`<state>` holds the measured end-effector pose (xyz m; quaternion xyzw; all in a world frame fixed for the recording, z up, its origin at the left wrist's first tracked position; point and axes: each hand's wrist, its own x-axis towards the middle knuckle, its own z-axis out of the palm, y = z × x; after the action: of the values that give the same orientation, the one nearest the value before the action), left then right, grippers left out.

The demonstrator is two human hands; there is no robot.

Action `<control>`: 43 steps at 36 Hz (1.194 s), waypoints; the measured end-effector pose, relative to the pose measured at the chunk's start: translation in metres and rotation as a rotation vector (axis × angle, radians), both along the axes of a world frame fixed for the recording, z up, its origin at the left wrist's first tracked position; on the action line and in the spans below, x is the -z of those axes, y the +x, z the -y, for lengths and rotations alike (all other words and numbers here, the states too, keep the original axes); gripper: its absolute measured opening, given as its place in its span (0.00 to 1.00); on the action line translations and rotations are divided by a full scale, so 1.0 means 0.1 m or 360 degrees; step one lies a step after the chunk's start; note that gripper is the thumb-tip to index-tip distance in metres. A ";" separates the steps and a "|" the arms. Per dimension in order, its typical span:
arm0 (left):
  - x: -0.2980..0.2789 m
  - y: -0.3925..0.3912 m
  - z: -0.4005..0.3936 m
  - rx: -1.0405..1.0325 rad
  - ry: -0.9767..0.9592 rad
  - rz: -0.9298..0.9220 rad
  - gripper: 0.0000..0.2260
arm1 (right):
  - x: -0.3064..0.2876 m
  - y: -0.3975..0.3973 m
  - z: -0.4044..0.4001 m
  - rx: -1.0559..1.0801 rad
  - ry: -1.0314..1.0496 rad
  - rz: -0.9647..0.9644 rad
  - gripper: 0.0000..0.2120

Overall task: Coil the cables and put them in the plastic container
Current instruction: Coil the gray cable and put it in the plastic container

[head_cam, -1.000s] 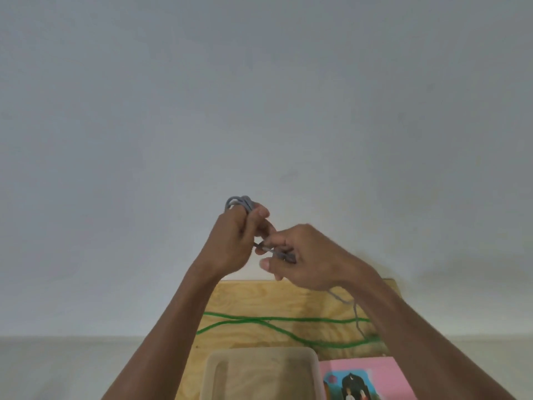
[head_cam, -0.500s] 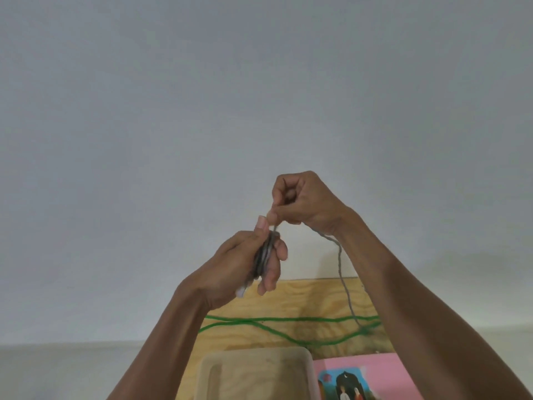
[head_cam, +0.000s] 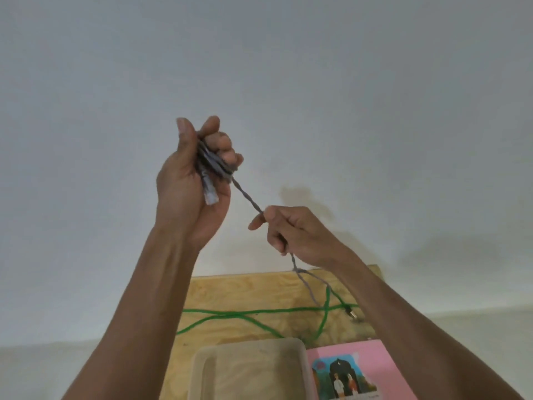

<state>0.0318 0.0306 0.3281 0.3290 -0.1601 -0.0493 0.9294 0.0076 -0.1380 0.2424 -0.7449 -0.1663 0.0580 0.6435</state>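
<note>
Two cables on the go here, and only the grey cable (head_cam: 248,199) is being worked. Left hand (head_cam: 193,183) is raised at about 10 o'clock from the middle of the view, fingers curled around a small bundle of grey loops with one plug end poking down across the palm. My guess is it's held up high so the loose tail hangs free and doesn't snag. Right hand (head_cam: 291,229) sits lower, around 4 o'clock from the left one, pinching the same cable between thumb and forefinger while the rest runs through its loosely curled fingers. That keeps the strand taut between the hands, which should make the next wrap lie neat.

From the right hand the tail drops to the wooden board (head_cam: 259,293) at 6 o'clock, landing near the green cable (head_cam: 230,313), which lies sprawled and uncoiled across the board. Plastic container (head_cam: 251,370) sits at the bottom edge, nothing in it that I can see, with a pink book (head_cam: 372,353) just beside it at 3 o'clock.
</note>
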 end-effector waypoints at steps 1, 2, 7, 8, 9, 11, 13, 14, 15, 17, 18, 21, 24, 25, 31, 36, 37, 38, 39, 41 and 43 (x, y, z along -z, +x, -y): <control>0.03 0.05 0.01 -0.0064 0.0028 -0.0026 0.17 | -0.03 -0.03 0.03 -0.0041 -0.0044 0.0008 0.15; 0.09 0.10 0.04 -0.0142 0.0084 -0.0043 0.16 | -0.07 -0.05 0.05 -0.0085 -0.0095 0.0002 0.13; 0.48 0.21 0.16 -0.0605 0.0686 0.0005 0.12 | -0.22 -0.07 0.21 -0.0220 -0.0438 -0.0046 0.15; 0.54 0.20 0.19 -0.0650 0.0785 0.0036 0.11 | -0.23 -0.07 0.22 -0.0250 -0.0496 -0.0058 0.15; 0.56 0.17 0.22 -0.0677 0.0863 0.0056 0.10 | -0.23 -0.06 0.23 -0.0277 -0.0547 -0.0074 0.16; 0.61 0.14 0.27 -0.0716 0.1078 0.0111 0.10 | -0.24 -0.08 0.23 -0.0326 -0.0620 -0.0087 0.15; 0.68 0.17 0.29 -0.0745 0.1513 0.0273 0.14 | -0.27 -0.09 0.23 -0.0332 -0.0649 -0.0035 0.13; 0.71 0.17 0.28 -0.0733 0.1787 0.0376 0.17 | -0.30 -0.07 0.24 -0.0297 -0.0647 0.0015 0.11; 0.73 0.16 0.29 -0.0678 0.2024 0.0452 0.20 | -0.33 -0.04 0.27 -0.0242 -0.0638 0.0076 0.09; 0.72 0.08 0.30 -0.0415 0.2217 0.0478 0.24 | -0.39 0.04 0.33 -0.0160 -0.0627 0.0188 0.06; 0.70 0.03 0.30 -0.0239 0.2179 0.0445 0.26 | -0.41 0.07 0.37 -0.0145 -0.0614 0.0226 0.06; 0.64 -0.07 0.26 0.0205 0.1918 0.0195 0.28 | -0.46 0.17 0.47 -0.0100 -0.0447 0.0230 0.05; 0.59 -0.10 0.24 0.0649 0.1457 -0.0002 0.27 | -0.44 0.27 0.54 -0.0028 -0.0194 0.0198 0.10; 0.57 -0.12 0.25 0.0768 0.1264 -0.0033 0.26 | -0.40 0.31 0.54 -0.0023 -0.0097 0.0168 0.11; 0.55 -0.13 0.34 0.0949 0.0340 -0.0178 0.26 | 0.00 0.34 0.42 -0.0046 0.0485 -0.0149 0.16; 0.42 -0.07 0.34 0.0715 -0.0063 -0.0138 0.25 | 0.30 0.16 0.34 -0.0031 0.0295 -0.0282 0.11; 0.38 -0.03 0.35 0.0617 -0.0081 -0.0147 0.23 | 0.32 0.11 0.33 -0.0063 0.0199 -0.0284 0.11; 0.35 0.02 0.35 0.0500 -0.0062 -0.0147 0.22 | 0.32 0.07 0.32 -0.0103 0.0124 -0.0278 0.11; 0.34 0.07 0.37 0.0362 0.0009 -0.0133 0.21 | 0.31 0.04 0.32 -0.0142 0.0082 -0.0272 0.12; 0.40 0.18 0.39 0.0050 0.0280 -0.0080 0.18 | 0.22 0.01 0.34 -0.0197 0.0023 -0.0261 0.14; 0.50 0.24 0.42 -0.0250 0.0727 0.0050 0.12 | 0.11 0.02 0.37 -0.0224 -0.0096 -0.0233 0.15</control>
<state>0.0562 -0.0115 0.2778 0.5428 -0.1331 -0.0066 0.8292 0.0094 -0.1749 0.2319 -0.7442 -0.1691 0.1623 0.6254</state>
